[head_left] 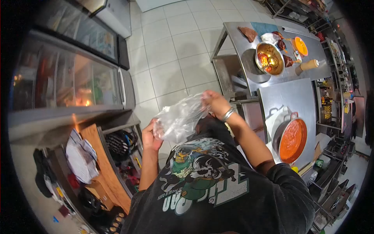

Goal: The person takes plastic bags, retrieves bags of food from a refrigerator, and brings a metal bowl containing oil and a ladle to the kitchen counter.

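Observation:
A clear, crinkled plastic bag (181, 119) is stretched between my two hands, in front of my black printed shirt. My left hand (151, 135) is closed on the bag's left edge, fingers pinching the film. At the bag's upper right corner my right hand (215, 103) grips the plastic, with a silver bangle on its wrist. The bag looks thin and flat; nothing shows inside it.
At the right, a steel table (255, 80) holds a metal bowl (269, 58), an orange bowl (300, 46) and a bottle (307, 66). Nearer, a pan of red sauce (293, 140) rests on a counter (288, 91). Glass-door fridges (66, 78) line the left.

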`<state>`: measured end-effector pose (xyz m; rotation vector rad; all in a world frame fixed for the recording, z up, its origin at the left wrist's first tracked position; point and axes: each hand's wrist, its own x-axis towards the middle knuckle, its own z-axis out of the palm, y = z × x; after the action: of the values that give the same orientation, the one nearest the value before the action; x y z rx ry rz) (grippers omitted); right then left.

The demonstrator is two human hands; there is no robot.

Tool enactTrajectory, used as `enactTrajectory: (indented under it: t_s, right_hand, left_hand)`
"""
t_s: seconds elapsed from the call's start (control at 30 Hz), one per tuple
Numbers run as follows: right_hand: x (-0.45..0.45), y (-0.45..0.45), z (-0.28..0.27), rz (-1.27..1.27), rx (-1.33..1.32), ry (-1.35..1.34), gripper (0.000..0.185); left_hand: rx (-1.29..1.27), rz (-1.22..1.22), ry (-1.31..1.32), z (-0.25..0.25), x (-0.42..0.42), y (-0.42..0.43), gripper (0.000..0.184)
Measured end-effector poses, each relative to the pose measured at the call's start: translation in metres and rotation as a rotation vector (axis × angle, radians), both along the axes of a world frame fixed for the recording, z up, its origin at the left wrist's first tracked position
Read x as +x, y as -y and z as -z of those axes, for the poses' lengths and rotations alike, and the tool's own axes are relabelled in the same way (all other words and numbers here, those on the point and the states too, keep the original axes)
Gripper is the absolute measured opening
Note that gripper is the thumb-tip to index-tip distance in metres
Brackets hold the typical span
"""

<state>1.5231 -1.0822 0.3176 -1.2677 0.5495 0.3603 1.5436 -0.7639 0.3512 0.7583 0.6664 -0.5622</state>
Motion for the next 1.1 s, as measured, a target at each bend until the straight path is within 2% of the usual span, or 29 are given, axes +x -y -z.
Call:
enactTrajectory:
  t_s: [0.03, 0.07, 0.1, 0.17, 0.2, 0.23, 0.3, 0.33, 0.37, 0.43, 0.47, 0.5, 0.53, 0.57, 0.6, 0.63, 0.67, 0.7, 0.77, 0.83, 0.87, 0.9, 0.97, 1.0, 1.03, 1.1]
  right_hand:
    - [0.024, 0.02, -0.02, 0.006, 0.008, 0.0, 0.015]
    - [0.048, 0.036, -0.061, 0.252, 0.282, -0.124, 0.012]
    - [0.066, 0.049, -0.084, 0.5, 0.554, -0.249, 0.011]
    - [0.09, 0.076, -0.066, 0.472, 0.53, -0.187, 0.013]
    - [0.102, 0.088, -0.06, 0.438, 0.496, -0.125, 0.015]
    - [0.112, 0.098, -0.066, 0.448, 0.5, -0.117, 0.015]
    - [0.127, 0.116, -0.082, -0.39, -0.31, 0.104, 0.021]
    - [0.137, 0.131, -0.084, -0.597, -0.19, 0.028, 0.027]
    - [0.143, 0.141, -0.084, -0.573, -0.195, 0.022, 0.027]
    - [0.152, 0.155, -0.084, -0.282, 0.327, 0.299, 0.031]
    - [0.165, 0.164, -0.085, -0.249, 0.315, 0.303, 0.031]
    - [0.182, 0.17, -0.092, 0.003, 0.393, 0.349, 0.018]
    - [0.199, 0.175, -0.099, 0.262, 0.466, 0.397, 0.009]
    - [0.214, 0.179, -0.102, 0.529, 0.534, 0.445, 0.014]
    - [0.228, 0.183, -0.101, 0.578, 0.412, 0.376, 0.034]
    - [0.235, 0.19, -0.1, 0.619, 0.395, 0.382, 0.034]
    - [0.244, 0.198, -0.099, 0.604, 0.237, 0.34, 0.037]
    - [0.251, 0.204, -0.1, 0.587, 0.083, 0.293, 0.04]
    - [0.263, 0.218, -0.107, 0.703, 0.015, 0.252, 0.045]
    - [0.267, 0.236, -0.119, 0.759, -0.109, 0.069, 0.049]
    - [0.266, 0.243, -0.119, 0.781, -0.125, 0.052, 0.052]
    - [0.264, 0.25, -0.117, 0.811, -0.124, 0.04, 0.052]
    - [0.256, 0.267, -0.111, 0.675, -0.017, 0.074, 0.052]
    - [0.252, 0.278, -0.102, 0.568, -0.108, 0.043, 0.047]
    - [0.249, 0.288, -0.105, 0.579, -0.117, 0.042, 0.047]
    - [0.242, 0.309, -0.11, 0.422, -0.345, 0.01, 0.043]
  left_hand:
    - [0.053, 0.208, 0.093, -0.002, 0.019, 0.007, 0.017]
    - [0.212, 0.488, 0.13, -0.034, 0.042, 0.028, 0.018]
    - [0.221, 0.494, 0.127, -0.029, 0.064, 0.034, 0.018]
    - [0.205, 1.06, 0.45, -0.009, 0.107, 0.044, 0.017]
    - [0.027, 0.885, 0.486, -0.015, 0.129, 0.052, 0.018]
    - [0.029, 0.897, 0.491, -0.038, 0.151, 0.076, 0.018]
    - [-0.031, -0.233, 0.026, -0.094, 0.193, 0.135, 0.02]
    - [-0.276, -0.211, -0.001, -0.07, 0.223, 0.128, 0.023]
    - [-0.282, -0.186, -0.007, -0.044, 0.247, 0.125, 0.023]
    - [-0.358, 0.441, 0.191, -0.023, 0.287, 0.138, 0.028]
    - [-0.173, 0.516, 0.177, -0.021, 0.298, 0.15, 0.024]
    - [-0.181, 0.553, 0.172, -0.023, 0.313, 0.168, 0.024]
    - [0.048, 0.97, 0.512, -0.024, 0.327, 0.188, 0.021]
    - [0.28, 1.372, 0.871, -0.025, 0.342, 0.206, 0.02]
    - [0.301, 1.47, 0.821, -0.038, 0.357, 0.227, 0.027]
    - [0.274, 1.507, 0.832, -0.046, 0.367, 0.249, 0.027]
    - [0.295, 1.263, 0.875, -0.053, 0.376, 0.27, 0.027]
    - [0.266, 1.154, 0.968, -0.049, 0.396, 0.284, 0.025]
    - [0.217, 0.937, 1.158, -0.042, 0.436, 0.312, 0.028]
    - [0.379, 1.2, 1.771, -0.072, 0.477, 0.34, 0.044]
    - [0.3, 1.421, 1.603, -0.077, 0.489, 0.353, 0.061]
    - [0.273, 1.448, 1.602, -0.073, 0.501, 0.368, 0.061]
    - [0.411, 1.699, 1.618, -0.062, 0.518, 0.401, 0.07]
    - [0.479, 1.6, 1.5, -0.05, 0.515, 0.413, 0.077]
    - [0.465, 1.602, 1.509, -0.039, 0.516, 0.426, 0.077]
    - [0.313, 1.419, 1.179, -0.023, 0.515, 0.452, 0.08]
